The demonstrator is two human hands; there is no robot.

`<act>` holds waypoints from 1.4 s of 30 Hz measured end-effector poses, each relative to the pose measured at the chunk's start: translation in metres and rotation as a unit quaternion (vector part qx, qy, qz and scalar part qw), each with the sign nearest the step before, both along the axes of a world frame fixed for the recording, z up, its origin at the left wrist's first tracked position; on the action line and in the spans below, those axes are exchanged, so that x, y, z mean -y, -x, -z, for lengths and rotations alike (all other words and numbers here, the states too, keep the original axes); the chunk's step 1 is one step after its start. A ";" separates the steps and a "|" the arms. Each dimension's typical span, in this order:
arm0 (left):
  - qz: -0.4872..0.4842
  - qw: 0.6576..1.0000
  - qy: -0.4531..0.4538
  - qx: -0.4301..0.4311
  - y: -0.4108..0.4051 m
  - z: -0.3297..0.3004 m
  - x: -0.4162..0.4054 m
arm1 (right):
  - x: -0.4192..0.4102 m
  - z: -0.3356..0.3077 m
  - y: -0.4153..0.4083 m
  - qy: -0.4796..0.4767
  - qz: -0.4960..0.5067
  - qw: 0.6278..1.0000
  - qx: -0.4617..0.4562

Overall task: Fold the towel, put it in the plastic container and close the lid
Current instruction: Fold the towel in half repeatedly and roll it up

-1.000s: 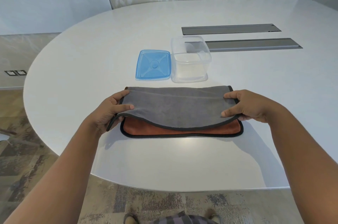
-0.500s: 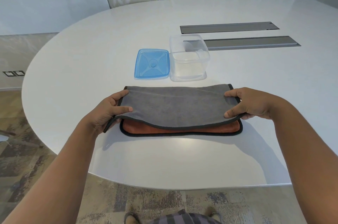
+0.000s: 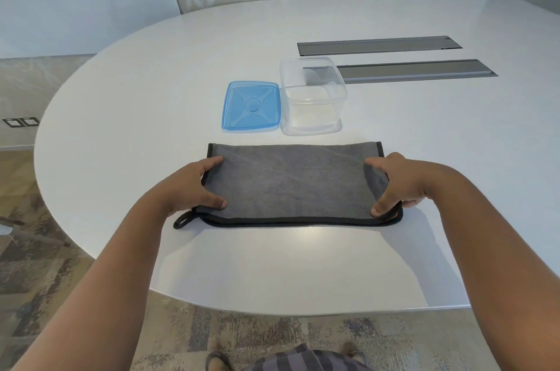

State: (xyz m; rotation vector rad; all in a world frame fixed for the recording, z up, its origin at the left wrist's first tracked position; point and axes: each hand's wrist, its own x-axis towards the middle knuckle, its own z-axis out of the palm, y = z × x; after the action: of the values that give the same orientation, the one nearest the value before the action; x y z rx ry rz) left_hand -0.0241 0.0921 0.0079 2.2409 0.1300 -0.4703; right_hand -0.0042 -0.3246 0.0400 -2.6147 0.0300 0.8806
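Note:
A grey towel point(image 3: 291, 183) with black trim lies folded in half on the white table, a sliver of its orange side showing at the near right corner. My left hand point(image 3: 194, 186) pinches its left edge, thumb on top near the front corner. My right hand point(image 3: 397, 183) pinches the right edge the same way. A small hanging loop point(image 3: 181, 222) sticks out at the front left. Beyond the towel stands the clear plastic container point(image 3: 313, 116), uncovered, and the blue lid point(image 3: 251, 107) lies flat just left of it.
Two grey recessed panels point(image 3: 378, 45) point(image 3: 415, 70) sit in the white table point(image 3: 151, 98) behind the container. The table's curved near edge runs just under my forearms, with patterned carpet below. A patterned wall stands behind the table.
Both hands have drawn the grey top layer down toward me over the orange side, so the front edges now meet and the towel lies flat.

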 end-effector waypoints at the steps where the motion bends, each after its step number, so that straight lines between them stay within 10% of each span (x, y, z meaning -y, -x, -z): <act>1: 0.007 1.000 -0.031 -0.001 -0.002 -0.003 0.002 | -0.001 0.000 0.000 0.015 -0.002 1.000 0.001; 8: -0.002 0.971 -0.239 -0.027 -0.008 -0.020 0.011 | -0.014 0.014 -0.009 0.085 0.031 0.979 0.183; 11: -0.059 0.932 -0.334 0.124 -0.013 -0.015 0.025 | -0.025 0.027 -0.015 0.079 0.045 0.964 0.249; 16: 0.009 0.913 -0.232 0.336 -0.022 0.016 0.067 | -0.035 0.049 -0.020 0.067 0.096 0.944 0.309; 30: 0.175 0.912 -0.330 0.168 -0.030 0.048 0.087 | -0.019 0.059 -0.044 -0.199 0.252 0.890 0.324; 42: 0.128 0.922 -0.342 0.130 -0.037 0.048 0.089 | -0.055 0.058 -0.033 0.090 0.025 0.927 0.363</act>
State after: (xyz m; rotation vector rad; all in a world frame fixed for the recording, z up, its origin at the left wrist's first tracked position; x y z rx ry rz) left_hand 0.0132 0.0034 -0.0400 3.0094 -0.1708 -0.2779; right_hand 0.0292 -0.2693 -0.0184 -2.9275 -0.0217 -0.1547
